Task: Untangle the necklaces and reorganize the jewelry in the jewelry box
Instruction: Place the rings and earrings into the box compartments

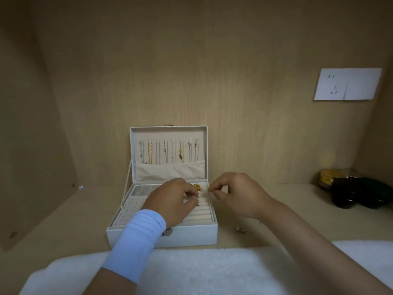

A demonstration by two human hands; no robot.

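A white jewelry box (191, 235) is standing open on a wooden table (302, 194). The left hand (172, 199), with a light blue sleeve (138, 241) on its wrist, is reaching over the tray of the box. Its fingers (191, 201) are curling down onto the soft cream ring rolls (202, 216), and I cannot tell if they are holding anything. The right hand (236, 194) is hovering at the right edge of the box. Its fingers (212, 186) are bending in close to the thumb, like a pinch, but I cannot tell if anything is between them. A little gold piece (198, 186) is lying in the tray, right between the fingers of the two hands. Behind the fingers the lid (168, 129) is standing up, and thin necklaces (168, 152) are hanging in a row inside it, above a cloth pocket (170, 171). A tiny shiny thing (240, 229) is lying on the table, nearer than the right fingers. A fluffy white towel (202, 269) is lying under both arms. Far to the right of the fingers a dark thing (361, 194) is sitting beside a round gold tin (326, 176). High up on the right a white wall socket (348, 84) is showing.
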